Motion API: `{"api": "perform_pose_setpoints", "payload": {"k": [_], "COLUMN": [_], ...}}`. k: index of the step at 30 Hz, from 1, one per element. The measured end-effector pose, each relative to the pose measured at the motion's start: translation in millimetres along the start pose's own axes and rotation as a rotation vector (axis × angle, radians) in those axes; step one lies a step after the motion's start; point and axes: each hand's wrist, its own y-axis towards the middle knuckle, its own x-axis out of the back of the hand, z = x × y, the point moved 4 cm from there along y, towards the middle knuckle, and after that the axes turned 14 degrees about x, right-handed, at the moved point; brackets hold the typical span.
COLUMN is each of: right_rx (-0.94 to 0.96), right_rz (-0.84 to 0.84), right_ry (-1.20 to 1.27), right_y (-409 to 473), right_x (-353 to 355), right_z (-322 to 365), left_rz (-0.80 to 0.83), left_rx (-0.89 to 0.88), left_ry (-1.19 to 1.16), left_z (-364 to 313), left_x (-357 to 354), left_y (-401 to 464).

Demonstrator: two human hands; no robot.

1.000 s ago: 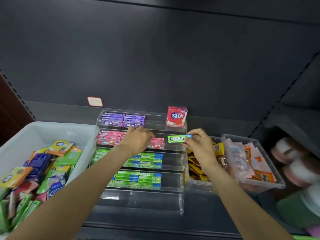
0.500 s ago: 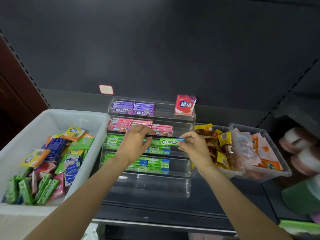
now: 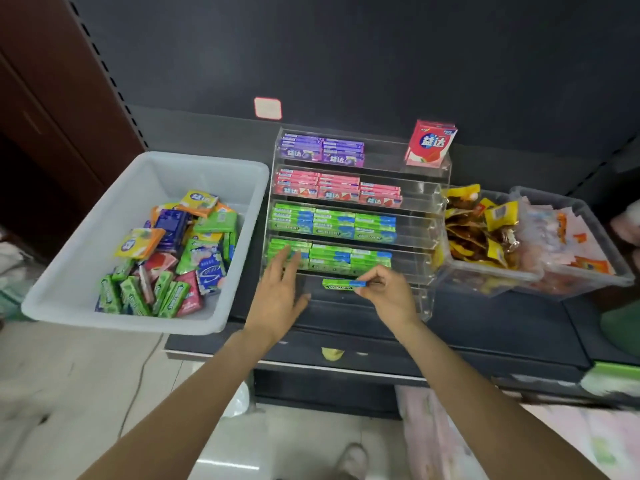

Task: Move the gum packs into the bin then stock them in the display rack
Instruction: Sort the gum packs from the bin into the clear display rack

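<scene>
With your right hand (image 3: 388, 294) pinching the green gum pack (image 3: 343, 284) just before the display rack (image 3: 440, 188) at the shelf's front edge, keep it level, slide it into the bare lowest tier, and let your loosely spread left hand (image 3: 280, 289) steady the neighbouring row.

Bare forearms, bare hands

The left hand (image 3: 278, 299) and right hand (image 3: 391, 296) wear no gloves, rings, or watch; no sleeves reach either forearm.

Dark shelf (image 3: 485, 327): display rack (image 3: 429, 188), bin (image 3: 114, 317)
</scene>
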Motion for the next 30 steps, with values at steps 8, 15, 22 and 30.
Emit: {"api": "perform_pose_setpoints", "payload": {"k": [8, 15, 22, 30], "right_rx": [0.017, 0.124, 0.165, 0.156], "right_rz": [0.048, 0.249, 0.347, 0.425], "right_ry": [-0.142, -0.344, -0.475, -0.523], "right_y": [-5.1, -3.2, -7.9, -7.2], "right_x": [-52.0, -86.3, -104.8, -114.2], "right_z": [-10.2, 3.4, 6.4, 15.9], "left_rz": [-0.162, -0.048, -0.023, 0.019], "left_rx": [0.115, 0.234, 0.216, 0.231], "left_ry": [-0.04, -0.363, -0.481, -0.493], "left_z": [33.0, 51.8, 62.4, 64.0], "left_x": [-13.4, -19.2, -14.7, -14.9], "left_y": [-27.3, -27.4, -25.2, -25.2]}}
